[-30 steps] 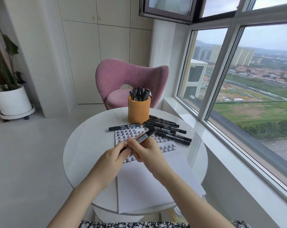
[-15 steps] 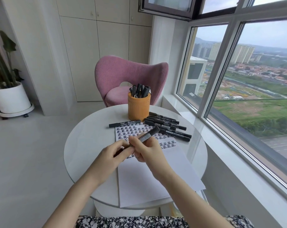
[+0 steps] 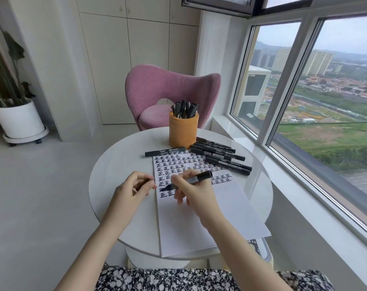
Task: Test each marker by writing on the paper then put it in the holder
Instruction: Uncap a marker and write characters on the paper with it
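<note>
My right hand (image 3: 192, 190) grips a black marker (image 3: 196, 178), uncapped, its tip down at the paper (image 3: 184, 217) beside the rows of written characters. My left hand (image 3: 134, 189) hovers left of the sheet and pinches the marker's black cap (image 3: 144, 183). An orange holder (image 3: 183, 130) stands at the table's far side with several markers in it. Several black markers (image 3: 220, 156) lie in a row right of the holder. One more marker (image 3: 164, 152) lies along the paper's top edge.
The round white table (image 3: 123, 164) stands by a large window (image 3: 325, 101) on the right. A pink chair (image 3: 170, 91) sits behind the table. A potted plant (image 3: 16, 114) stands on the floor at far left.
My hands have pulled apart: the cap came off in my left hand, and my right hand has swung the marker tip down to the paper.
</note>
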`<action>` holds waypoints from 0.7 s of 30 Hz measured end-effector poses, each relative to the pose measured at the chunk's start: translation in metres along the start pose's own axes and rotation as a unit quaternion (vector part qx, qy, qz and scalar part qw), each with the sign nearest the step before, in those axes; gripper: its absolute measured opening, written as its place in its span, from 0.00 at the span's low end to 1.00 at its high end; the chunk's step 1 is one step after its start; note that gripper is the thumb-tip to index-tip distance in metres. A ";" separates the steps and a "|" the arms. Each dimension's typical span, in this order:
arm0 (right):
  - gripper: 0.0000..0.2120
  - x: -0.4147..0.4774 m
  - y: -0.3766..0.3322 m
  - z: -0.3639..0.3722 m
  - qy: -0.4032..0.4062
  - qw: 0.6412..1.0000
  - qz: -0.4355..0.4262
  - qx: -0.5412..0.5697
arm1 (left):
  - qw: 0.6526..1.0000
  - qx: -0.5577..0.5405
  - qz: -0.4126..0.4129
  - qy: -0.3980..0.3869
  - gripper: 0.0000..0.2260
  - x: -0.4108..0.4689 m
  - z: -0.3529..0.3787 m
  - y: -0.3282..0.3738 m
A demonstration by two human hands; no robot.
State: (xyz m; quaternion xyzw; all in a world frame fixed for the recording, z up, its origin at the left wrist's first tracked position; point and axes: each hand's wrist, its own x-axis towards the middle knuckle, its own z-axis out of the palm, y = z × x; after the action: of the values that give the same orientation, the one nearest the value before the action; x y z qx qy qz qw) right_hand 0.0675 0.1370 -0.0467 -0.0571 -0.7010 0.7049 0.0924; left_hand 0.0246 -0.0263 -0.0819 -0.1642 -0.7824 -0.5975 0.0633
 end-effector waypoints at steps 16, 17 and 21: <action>0.12 0.003 0.016 0.013 0.099 0.987 -0.067 -0.105 | 0.999 0.014 -0.014 -0.030 0.02 -0.004 0.004 0.006; 0.12 0.003 0.017 0.013 0.099 0.987 -0.067 -0.106 | 0.999 0.015 -0.015 -0.030 0.03 -0.004 0.004 0.006; 0.13 0.004 0.019 0.013 0.101 0.986 -0.061 -0.118 | 0.999 0.016 -0.021 -0.029 0.03 -0.004 0.003 0.003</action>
State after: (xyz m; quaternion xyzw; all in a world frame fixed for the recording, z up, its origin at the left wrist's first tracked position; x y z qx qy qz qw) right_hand 0.0603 0.1249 -0.0653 -0.0957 -0.7687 0.6006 0.1980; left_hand 0.0294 -0.0234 -0.0811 -0.1639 -0.7966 -0.5811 0.0309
